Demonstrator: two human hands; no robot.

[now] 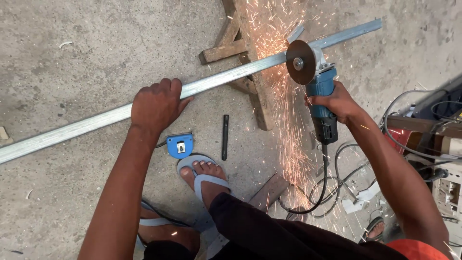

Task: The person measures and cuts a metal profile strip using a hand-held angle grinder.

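At the bottom of the frame, the person's legs in dark trousers and a foot [206,177] in a grey sandal stand on the concrete floor [86,43]. Just left of the toes lies a blue tape measure [179,145], and above the foot a short black rod [225,136] lies on the floor. A black cable [321,192] curls in the lower right, near white scraps and some equipment at the right edge.

Higher, in the middle left, the left hand [156,105] presses down on a long grey metal tube [91,123], its fingers curled over the far edge and the palm flat on top. The tube runs diagonally from the left edge to the upper right and rests on a wooden trestle [250,72] at the upper centre.

In the right centre, the right hand [339,102] is closed around the blue body of an angle grinder [320,89]. Its disc [301,56] touches the tube just right of the trestle, and orange sparks [284,120] fly downward and upward from there.
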